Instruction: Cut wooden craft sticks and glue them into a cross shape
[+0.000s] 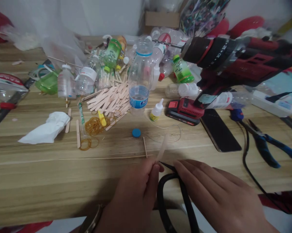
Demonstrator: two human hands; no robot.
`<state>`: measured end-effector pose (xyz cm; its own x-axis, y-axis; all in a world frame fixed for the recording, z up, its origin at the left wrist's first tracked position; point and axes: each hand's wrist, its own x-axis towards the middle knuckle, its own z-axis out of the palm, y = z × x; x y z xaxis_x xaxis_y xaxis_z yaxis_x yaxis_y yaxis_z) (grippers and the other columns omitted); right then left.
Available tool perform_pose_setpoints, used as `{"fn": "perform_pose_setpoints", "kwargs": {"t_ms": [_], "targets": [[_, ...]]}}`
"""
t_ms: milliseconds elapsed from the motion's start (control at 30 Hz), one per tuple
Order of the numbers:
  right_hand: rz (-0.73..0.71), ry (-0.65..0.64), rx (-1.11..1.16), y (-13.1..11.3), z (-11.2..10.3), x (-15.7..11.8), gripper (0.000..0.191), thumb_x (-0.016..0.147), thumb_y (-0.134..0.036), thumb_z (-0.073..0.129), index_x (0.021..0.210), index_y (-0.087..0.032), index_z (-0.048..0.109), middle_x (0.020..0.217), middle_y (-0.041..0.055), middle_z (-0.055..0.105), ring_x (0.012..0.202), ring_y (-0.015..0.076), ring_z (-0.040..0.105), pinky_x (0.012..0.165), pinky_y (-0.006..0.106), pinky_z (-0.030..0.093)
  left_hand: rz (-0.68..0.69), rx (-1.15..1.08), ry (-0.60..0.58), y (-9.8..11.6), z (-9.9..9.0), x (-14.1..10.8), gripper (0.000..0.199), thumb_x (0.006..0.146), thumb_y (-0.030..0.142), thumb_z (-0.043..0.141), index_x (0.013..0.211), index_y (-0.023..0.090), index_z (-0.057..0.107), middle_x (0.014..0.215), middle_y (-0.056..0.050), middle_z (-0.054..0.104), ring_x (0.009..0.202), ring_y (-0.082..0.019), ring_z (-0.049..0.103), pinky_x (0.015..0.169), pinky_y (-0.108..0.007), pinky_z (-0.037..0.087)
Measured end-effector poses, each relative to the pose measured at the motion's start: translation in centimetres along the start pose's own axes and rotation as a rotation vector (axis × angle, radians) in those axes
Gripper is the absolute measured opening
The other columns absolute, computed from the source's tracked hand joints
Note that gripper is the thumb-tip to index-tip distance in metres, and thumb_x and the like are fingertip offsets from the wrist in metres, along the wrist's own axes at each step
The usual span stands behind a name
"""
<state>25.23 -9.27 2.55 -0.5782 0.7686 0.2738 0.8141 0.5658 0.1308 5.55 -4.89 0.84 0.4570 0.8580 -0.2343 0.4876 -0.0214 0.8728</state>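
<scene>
Black-handled scissors point(187, 202) sit in the right hand point(216, 191), its fingers stretched forward and closed over them. The left hand point(141, 187) pinches a wooden stick point(162, 149) between thumb and forefinger, pointing away; the scissor tip meets it or lies just beside. Beyond the hands on the bench point(39, 187), a clear bottle's point(141, 69) blue label point(139, 97) is too blurred to read; the drill point(233, 61), past the right hand, shows 10 and 12.
</scene>
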Motion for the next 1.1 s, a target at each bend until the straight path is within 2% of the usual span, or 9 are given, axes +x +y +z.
{"fn": "perform_pose_setpoints", "kwargs": {"t_ms": [133, 333, 500, 567, 633, 700, 833, 967, 1100], "targets": [[-0.008, -0.010, -0.020, 0.1, 0.0, 0.0, 0.037, 0.098, -0.006, 0.026, 0.126, -0.007, 0.051, 0.103, 0.0102, 0.077, 0.097, 0.0229, 0.069, 0.073, 0.036, 0.053, 0.032, 0.059, 0.018, 0.0, -0.1, 0.2, 0.030, 0.097, 0.030, 0.032, 0.075, 0.023, 0.052, 0.063, 0.002, 0.056, 0.054, -0.015, 0.046, 0.049, -0.025, 0.034], [-0.061, 0.017, -0.046, 0.4, -0.4, 0.2, 0.036, 0.100, -0.007, 0.027, 0.121, -0.006, 0.055, 0.102, 0.0098, 0.077, 0.093, 0.0220, 0.070, 0.071, 0.034, 0.052, -0.004, 0.071, 0.022, -0.2, -0.1, 0.3, 0.037, 0.096, 0.041, 0.029, 0.072, 0.023, 0.052, 0.065, 0.000, 0.061, 0.055, -0.017, 0.049, 0.054, -0.028, 0.036], [-0.025, 0.065, -0.013, 0.2, 0.1, 0.5, 0.036, 0.100, -0.007, 0.025, 0.118, -0.008, 0.057, 0.097, 0.0095, 0.077, 0.089, 0.0217, 0.071, 0.068, 0.034, 0.053, -0.015, -0.047, -0.088, 0.1, -0.9, 0.0, 0.036, 0.098, 0.041, 0.031, 0.083, 0.022, 0.058, 0.080, -0.002, 0.067, 0.071, -0.019, 0.057, 0.065, -0.030, 0.040], [0.039, 0.106, 0.054, 0.3, 0.4, 0.8, 0.036, 0.100, -0.007, 0.024, 0.113, -0.011, 0.058, 0.092, 0.0084, 0.077, 0.082, 0.0207, 0.072, 0.064, 0.033, 0.053, -0.037, -0.138, -0.146, 0.2, -1.5, 0.2, 0.034, 0.099, 0.039, 0.035, 0.080, 0.021, 0.058, 0.076, 0.000, 0.063, 0.070, -0.016, 0.055, 0.064, -0.027, 0.040], [0.087, 0.070, 0.168, 0.6, 0.5, 1.4, 0.035, 0.101, -0.011, 0.026, 0.103, -0.015, 0.061, 0.082, 0.0056, 0.075, 0.068, 0.0189, 0.071, 0.054, 0.030, 0.052, -0.112, -0.254, -0.214, 0.2, -2.1, 0.5, 0.035, 0.098, 0.038, 0.040, 0.073, 0.019, 0.056, 0.065, 0.003, 0.056, 0.060, -0.012, 0.048, 0.056, -0.023, 0.036], [0.132, -0.017, 0.295, 0.9, 0.3, 2.1, 0.035, 0.102, -0.019, 0.029, 0.092, -0.019, 0.062, 0.071, 0.0026, 0.073, 0.055, 0.0174, 0.068, 0.045, 0.028, 0.048, -0.222, -0.415, -0.304, 0.3, -2.7, 1.0, 0.031, 0.095, 0.038, 0.044, 0.076, 0.018, 0.059, 0.061, 0.004, 0.057, 0.049, -0.009, 0.041, 0.047, -0.021, 0.030], [0.268, -0.158, 0.500, 1.2, -0.2, 3.0, 0.028, 0.101, -0.027, 0.039, 0.089, -0.022, 0.064, 0.067, 0.0006, 0.072, 0.055, 0.0183, 0.069, 0.045, 0.026, 0.050, -0.402, -0.642, -0.384, 0.4, -3.3, 1.7, 0.026, 0.091, 0.036, 0.050, 0.093, 0.015, 0.064, 0.069, -0.001, 0.070, 0.039, -0.005, 0.042, 0.041, -0.020, 0.028], [0.338, -0.187, 0.545, 1.1, 0.0, 2.9, 0.023, 0.098, -0.028, 0.043, 0.088, -0.023, 0.063, 0.065, 0.0008, 0.071, 0.052, 0.0196, 0.069, 0.041, 0.026, 0.048, -0.347, -0.589, -0.344, 0.2, -3.0, 1.7, 0.030, 0.093, 0.038, 0.049, 0.097, 0.015, 0.066, 0.074, -0.002, 0.074, 0.039, -0.004, 0.044, 0.043, -0.018, 0.033], [0.350, -0.189, 0.532, 0.9, 0.1, 2.7, 0.025, 0.098, -0.029, 0.042, 0.086, -0.023, 0.062, 0.065, 0.0016, 0.071, 0.053, 0.0204, 0.069, 0.043, 0.027, 0.049, -0.315, -0.506, -0.303, -0.1, -2.6, 1.4, 0.032, 0.093, 0.041, 0.047, 0.100, 0.016, 0.066, 0.074, -0.001, 0.074, 0.038, -0.005, 0.044, 0.040, -0.017, 0.032]]}}
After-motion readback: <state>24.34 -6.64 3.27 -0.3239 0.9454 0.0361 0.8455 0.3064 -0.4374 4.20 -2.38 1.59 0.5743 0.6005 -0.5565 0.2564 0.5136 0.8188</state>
